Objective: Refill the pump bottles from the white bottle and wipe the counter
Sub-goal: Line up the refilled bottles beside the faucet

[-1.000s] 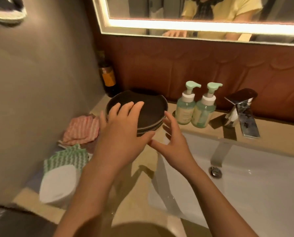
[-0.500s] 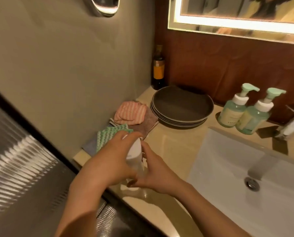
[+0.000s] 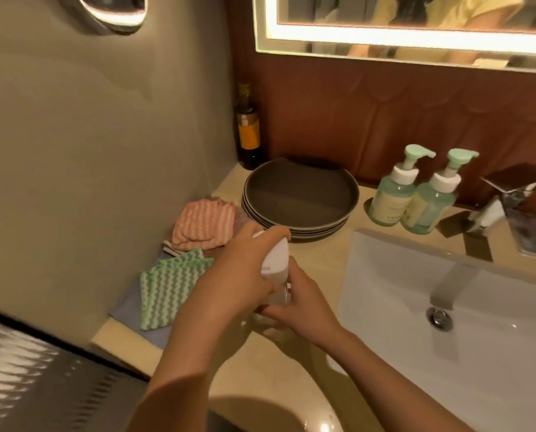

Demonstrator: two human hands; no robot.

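Gripping the white bottle (image 3: 275,260) around its body, the left hand (image 3: 238,275) has its fingers curled over the top, holding the bottle tilted just above the front of the counter (image 3: 319,254). The right hand (image 3: 304,304) has its fingers closed around the bottle's narrow lower end; whether a cap is there cannot be told. The pump bottles (image 3: 391,198) stand upright, touching side by side, at the back of the counter between a stack of dark plates (image 3: 297,198) and the tap (image 3: 510,201). A pink striped cloth (image 3: 204,222) and a green striped cloth (image 3: 170,285) lie left of the hands, against the wall. The white sink (image 3: 494,338) is on the right.
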